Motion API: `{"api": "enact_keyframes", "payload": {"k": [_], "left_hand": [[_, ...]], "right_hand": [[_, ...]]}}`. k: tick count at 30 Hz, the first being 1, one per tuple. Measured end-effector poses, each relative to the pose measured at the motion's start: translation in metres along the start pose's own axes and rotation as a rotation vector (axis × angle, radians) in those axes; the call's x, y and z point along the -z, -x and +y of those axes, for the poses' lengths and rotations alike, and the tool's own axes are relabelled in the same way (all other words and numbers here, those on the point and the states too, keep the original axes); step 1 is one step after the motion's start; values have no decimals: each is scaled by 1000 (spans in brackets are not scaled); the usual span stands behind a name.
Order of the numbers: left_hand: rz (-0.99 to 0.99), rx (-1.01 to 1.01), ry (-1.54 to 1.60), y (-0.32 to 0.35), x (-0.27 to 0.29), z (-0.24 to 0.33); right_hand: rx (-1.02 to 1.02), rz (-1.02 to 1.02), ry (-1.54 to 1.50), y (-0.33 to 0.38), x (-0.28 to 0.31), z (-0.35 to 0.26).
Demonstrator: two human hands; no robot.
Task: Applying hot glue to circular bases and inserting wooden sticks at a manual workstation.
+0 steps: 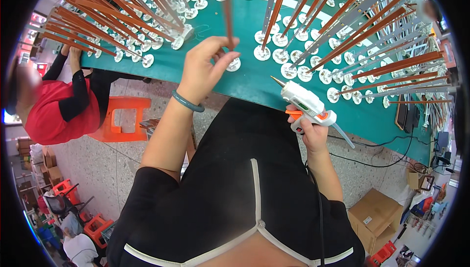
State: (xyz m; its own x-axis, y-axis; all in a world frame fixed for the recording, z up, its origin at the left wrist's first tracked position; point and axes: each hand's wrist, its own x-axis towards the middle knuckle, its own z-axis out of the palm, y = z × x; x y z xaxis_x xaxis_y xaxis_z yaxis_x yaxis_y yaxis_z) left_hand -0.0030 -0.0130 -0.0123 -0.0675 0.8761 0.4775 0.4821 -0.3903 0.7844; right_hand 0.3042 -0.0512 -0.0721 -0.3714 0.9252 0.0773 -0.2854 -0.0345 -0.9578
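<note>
The right hand is wrapping the glue gun by its handle, its fingers lying at the orange trigger, presumably for ready control. The hot end is pointing up and left over the table, probably so that it is staying clear of skin and clothing. A glue stick is poking out of the back.

The left hand is pinching a brown strip between thumb and fingertips near its lower end, likely because a low grip is giving finer control there; its upper length is blurring. A round white base is lying on the table just below the thumb; whether the strip is touching it, I cannot tell.

To the right, more strips are rising from white bases, standing close together, which seems to be saving room while leaving the front middle for working. Farther off to the left, another cluster is standing the same way, the wide feet apparently holding them up.

Beyond the left side, a person in red is sitting on an orange stool.
</note>
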Motion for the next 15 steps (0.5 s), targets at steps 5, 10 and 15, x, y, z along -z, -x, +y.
{"api": "enact_keyframes", "payload": {"k": [5, 10, 15], "left_hand": [[-124, 69, -71, 1, 1, -1], [-224, 87, -93, 1, -1, 3], [-242, 25, -108, -2, 3, 2]], "right_hand": [[-97, 4, 80, -1, -8, -9], [-111, 28, 117, -5, -19, -16], [-62, -6, 431, -17, -36, -16]]}}
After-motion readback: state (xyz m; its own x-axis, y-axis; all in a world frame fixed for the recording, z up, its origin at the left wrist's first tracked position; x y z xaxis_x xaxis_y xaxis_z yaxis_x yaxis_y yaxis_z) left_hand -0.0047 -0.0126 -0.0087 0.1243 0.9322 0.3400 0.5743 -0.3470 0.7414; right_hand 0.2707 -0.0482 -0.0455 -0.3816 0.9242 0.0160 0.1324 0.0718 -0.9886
